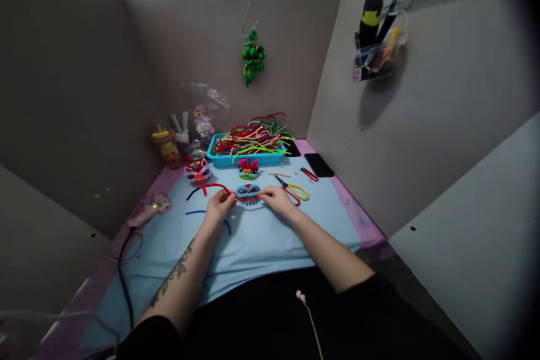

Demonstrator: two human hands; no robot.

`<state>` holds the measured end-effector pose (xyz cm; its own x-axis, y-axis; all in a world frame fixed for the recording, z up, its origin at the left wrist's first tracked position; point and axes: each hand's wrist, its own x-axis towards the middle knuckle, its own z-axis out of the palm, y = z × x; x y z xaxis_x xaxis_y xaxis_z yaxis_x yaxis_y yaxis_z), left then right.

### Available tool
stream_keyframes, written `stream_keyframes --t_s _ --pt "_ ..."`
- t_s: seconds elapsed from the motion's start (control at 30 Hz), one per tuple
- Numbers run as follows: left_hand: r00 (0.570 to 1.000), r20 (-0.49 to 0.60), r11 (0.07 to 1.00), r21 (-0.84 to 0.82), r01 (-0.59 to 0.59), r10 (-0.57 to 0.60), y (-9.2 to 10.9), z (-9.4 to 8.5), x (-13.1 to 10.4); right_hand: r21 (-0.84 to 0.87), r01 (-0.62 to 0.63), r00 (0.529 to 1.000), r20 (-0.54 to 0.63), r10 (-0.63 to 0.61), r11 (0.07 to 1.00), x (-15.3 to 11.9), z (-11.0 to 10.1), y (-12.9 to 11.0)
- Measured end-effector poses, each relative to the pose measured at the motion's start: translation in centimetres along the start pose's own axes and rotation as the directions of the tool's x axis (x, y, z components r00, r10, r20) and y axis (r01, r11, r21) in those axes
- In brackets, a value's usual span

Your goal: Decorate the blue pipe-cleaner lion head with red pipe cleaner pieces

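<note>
Red fuzzy stem [223, 186] runs across the front of a blue craft piece [248, 190] over the pale-blue cloth [270, 242]; fingertips of the left hand [220, 205] and right hand [275, 200] pinch it at either side. Scissors [298, 192] lie right; beyond stands a turquoise tray [228, 161] of multicoloured stems [253, 139].

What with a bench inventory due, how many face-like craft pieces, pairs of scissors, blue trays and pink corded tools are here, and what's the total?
Face-like craft pieces: 3 (pink-edged one, green-fringed one, light-blue one between left hand and right hand)
Pairs of scissors: 1
Blue tray: 1
Pink corded tool: 1
Total: 6
</note>
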<state>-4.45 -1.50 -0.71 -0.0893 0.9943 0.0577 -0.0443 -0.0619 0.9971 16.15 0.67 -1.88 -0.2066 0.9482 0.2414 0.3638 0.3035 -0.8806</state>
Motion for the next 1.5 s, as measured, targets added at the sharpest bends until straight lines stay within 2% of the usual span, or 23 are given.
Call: stream_keyframes --t_s 0.07,0.13,0.23,0.37,0.53,0.9,1.0,1.1,1.2,1.27,1.33,1.43,1.5 --pt "0.999 -0.043 0.986 0.166 -0.025 0.033 -0.6 0.0 0.7 -0.069 0.027 0.999 -0.045 -0.030 0.997 0.4 0.4 0.8" --pt "0.996 -0.076 0.972 0.234 -0.023 0.042 -1.1 0.1 1.2 -0.106 0.034 0.995 -0.091 -0.043 0.994 0.5 0.8 1.4" --pt "0.995 -0.096 0.968 0.251 -0.002 0.027 -1.7 0.0 1.6 -0.148 0.046 0.987 -0.144 -0.068 0.988 0.2 1.2 1.9" --pt "0.996 -0.084 0.963 0.268 0.008 0.015 -2.4 -0.2 1.9 -0.211 0.086 0.981 -0.153 -0.120 0.974 0.1 1.5 2.0" --pt "0.996 -0.086 0.955 0.295 0.014 0.012 -2.5 -0.3 1.9 -0.232 0.013 0.980 -0.191 -0.059 0.973 0.4 1.7 2.3" --pt "0.995 -0.103 0.957 0.287 0.048 -0.019 -1.5 0.2 1.7 -0.212 -0.063 0.978 -0.208 0.018 0.975 0.8 1.8 2.4" --pt "0.992 -0.122 0.964 0.258 0.060 -0.029 -1.3 0.1 1.6 -0.151 -0.069 0.981 -0.191 0.039 0.986 0.6 1.6 1.8" --pt "0.993 -0.119 0.981 0.186 0.048 -0.027 -0.1 0.1 0.7 0.048 -0.016 0.991 -0.130 0.022 0.999 -0.2 0.9 0.2" --pt "0.996 -0.094 0.998 0.057 0.011 -0.006 2.3 0.5 -1.5 0.327 -0.018 0.999 -0.038 0.032 0.945 -1.8 -0.3 -2.8" --pt "0.999 -0.042 0.977 -0.211 -0.005 -0.004 4.5 1.2 -3.5 0.548 -0.067 0.997 0.001 0.079 0.834 -3.3 -1.2 -5.5" --pt "0.999 0.001 0.924 -0.381 -0.034 0.037 6.8 1.9 -5.6 0.715 -0.060 0.998 0.020 0.066 0.697 -4.9 -2.2 -8.2" --pt "0.993 0.059 0.859 -0.509 -0.059 0.103 9.7 3.0 -8.1 0.823 -0.036 0.999 0.039 0.008 0.568 -6.8 -3.6 -11.8" --pt "0.987 0.084 0.832 -0.550 -0.071 0.140 10.8 3.5 -9.3 0.856 -0.041 0.998 0.058 -0.016 0.515 -7.7 -4.3 -13.4"
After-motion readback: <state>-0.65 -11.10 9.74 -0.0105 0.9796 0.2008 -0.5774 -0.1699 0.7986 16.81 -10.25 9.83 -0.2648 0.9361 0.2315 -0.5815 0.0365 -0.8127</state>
